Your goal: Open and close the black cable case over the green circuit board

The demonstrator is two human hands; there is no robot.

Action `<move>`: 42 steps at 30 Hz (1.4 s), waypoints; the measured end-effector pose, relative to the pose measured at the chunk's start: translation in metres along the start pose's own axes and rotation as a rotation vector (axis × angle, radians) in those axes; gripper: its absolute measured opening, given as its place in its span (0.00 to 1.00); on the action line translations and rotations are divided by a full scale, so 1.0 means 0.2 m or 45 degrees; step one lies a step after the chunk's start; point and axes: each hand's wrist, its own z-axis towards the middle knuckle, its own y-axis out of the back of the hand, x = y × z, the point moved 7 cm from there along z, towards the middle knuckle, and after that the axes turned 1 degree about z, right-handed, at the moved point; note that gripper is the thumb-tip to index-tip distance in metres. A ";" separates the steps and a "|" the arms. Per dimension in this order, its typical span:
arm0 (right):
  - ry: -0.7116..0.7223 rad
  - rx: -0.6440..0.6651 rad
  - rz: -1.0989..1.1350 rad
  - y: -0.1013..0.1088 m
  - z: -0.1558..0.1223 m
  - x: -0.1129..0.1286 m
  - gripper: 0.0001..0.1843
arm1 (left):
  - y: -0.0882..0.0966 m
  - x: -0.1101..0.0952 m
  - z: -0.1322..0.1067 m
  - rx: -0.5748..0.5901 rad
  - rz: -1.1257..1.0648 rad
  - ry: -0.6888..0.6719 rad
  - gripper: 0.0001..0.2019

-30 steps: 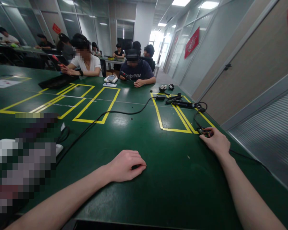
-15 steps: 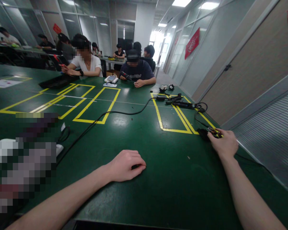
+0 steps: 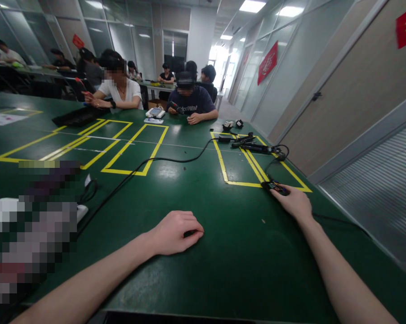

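Observation:
My left hand (image 3: 178, 233) rests on the green table (image 3: 229, 261), its thumb meeting the curled fingers in a loose pinch. I see nothing held in it. At the right, my right hand (image 3: 296, 202) grips a small dark device (image 3: 278, 188) with bits of colour on it, held at or just above the tabletop. A thin black cable (image 3: 269, 167) runs from near the device toward a black rod-like tool (image 3: 255, 147) farther back. The hand covers part of the device, so its exact kind is not clear.
Yellow tape (image 3: 243, 184) marks rectangles on the table. A long black cable (image 3: 176, 159) crosses the middle. Blurred-out items (image 3: 37, 229) lie at left. Across the table, two people sit by a black tray (image 3: 78, 116) and a white device (image 3: 155, 112).
My right hand has moved left with the dark device, away from the table's right edge and nearer the taped rectangles. My left hand stays in place.

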 end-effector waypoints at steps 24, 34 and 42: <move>1.333 0.593 0.591 -0.08 -0.99 1.10 0.17 | 0.04 0.08 0.00 0.013 0.087 0.137 0.28; 1.315 0.537 0.814 -0.04 -0.95 1.09 0.14 | 0.04 0.14 -0.01 0.019 0.066 0.175 0.22; 1.323 0.508 0.864 -0.05 -0.95 1.08 0.12 | 0.04 0.12 -0.01 0.036 0.091 0.182 0.31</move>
